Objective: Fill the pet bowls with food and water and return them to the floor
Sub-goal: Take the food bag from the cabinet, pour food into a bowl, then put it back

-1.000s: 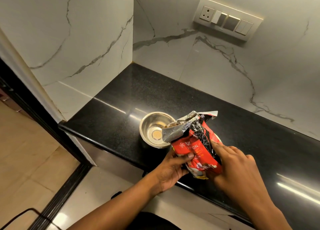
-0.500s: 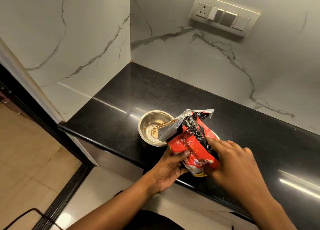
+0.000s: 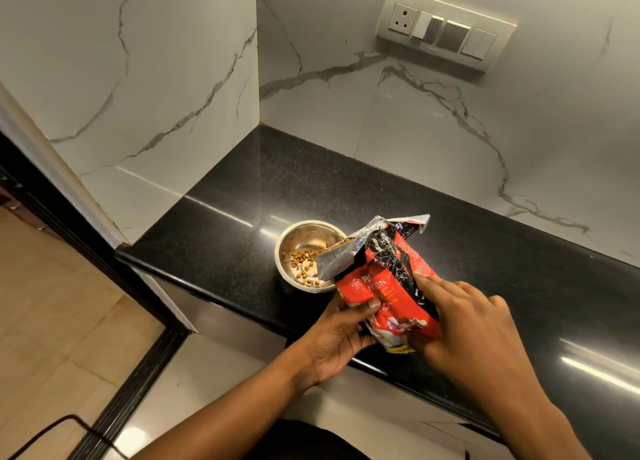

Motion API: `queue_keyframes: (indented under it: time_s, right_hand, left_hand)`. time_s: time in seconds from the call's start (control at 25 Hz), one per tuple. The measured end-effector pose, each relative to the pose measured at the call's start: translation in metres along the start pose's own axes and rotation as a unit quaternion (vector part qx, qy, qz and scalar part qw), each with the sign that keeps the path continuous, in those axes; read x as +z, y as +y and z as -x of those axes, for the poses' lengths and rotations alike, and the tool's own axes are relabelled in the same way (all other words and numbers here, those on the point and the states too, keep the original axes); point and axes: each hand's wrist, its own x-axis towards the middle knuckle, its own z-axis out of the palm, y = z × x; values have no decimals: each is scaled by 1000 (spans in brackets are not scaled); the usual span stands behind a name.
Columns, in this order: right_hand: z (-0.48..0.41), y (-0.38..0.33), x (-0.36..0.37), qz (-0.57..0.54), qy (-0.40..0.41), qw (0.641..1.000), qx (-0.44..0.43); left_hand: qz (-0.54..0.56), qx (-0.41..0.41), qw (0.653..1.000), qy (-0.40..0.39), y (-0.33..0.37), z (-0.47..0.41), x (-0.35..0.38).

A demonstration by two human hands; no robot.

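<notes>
A small steel bowl (image 3: 300, 238) stands on the black counter (image 3: 346, 196) near its front edge. Brown kibble (image 3: 301, 257) lies scattered in the bowl's bottom. A red and black pet food bag (image 3: 384, 283) is tilted leftward, its open silver mouth over the bowl's right rim, with kibble showing at the mouth. My left hand (image 3: 337, 338) grips the bag's lower left side from below. My right hand (image 3: 464, 324) holds the bag's right side. A second bowl is hidden or out of view.
White marble walls close the counter's left and back sides. A switch panel with a socket (image 3: 446, 32) sits on the back wall. Beige floor tiles (image 3: 52, 321) lie to the left, with a black cable (image 3: 52, 425) at the bottom left.
The bag has tipped further over the bowl and kibble has poured in; the bowl was empty a second ago. Both hands have kept their grip on the bag.
</notes>
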Motion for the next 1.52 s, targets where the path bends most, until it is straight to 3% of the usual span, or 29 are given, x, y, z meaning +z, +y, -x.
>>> queue_keyframes:
  time_s: [1.52]
  right_hand:
    - [-10, -4, -5, 4, 36, 999, -41]
  left_hand:
    - [24, 1, 1000, 9, 4, 5, 2]
